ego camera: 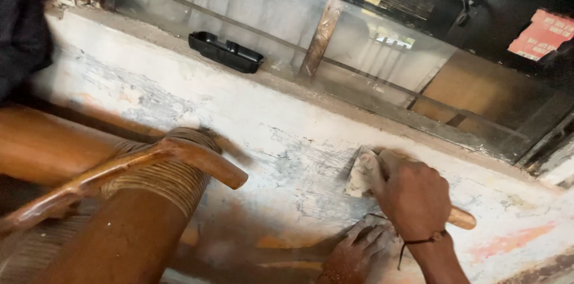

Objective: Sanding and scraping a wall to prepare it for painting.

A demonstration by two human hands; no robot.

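Down low on the wall, a flat putty blade (360, 173) smeared with pale filler lies pressed against the patchy white plaster wall (239, 110), just below the ledge that runs under the window. Its wooden handle (461, 218) pokes out behind the wrist, rounded and light brown. The blade looks grey-white, caked, with its broad edge set flat to the wall, and the plaster around it shows scraped grey streaks. The right hand (412, 197) is clenched around the tool, fingers (382, 170) wrapped tight over the top of the blade near where it meets the handle; a thin dark cord sits round that wrist. The left hand (356, 254) lies lower, just beneath the right one, its fingers (368, 237) spread flat and loose against the wall, dusted white, gripping nothing that I can see. To the left stands a wooden chair (179, 164) with a curved armrest and cane binding wound round its joint, close to the wall but well apart from the hands. Up on the ledge rests a shallow black plastic tray (226, 52), near a slanted wooden strip (321, 36) leaning on the pane.
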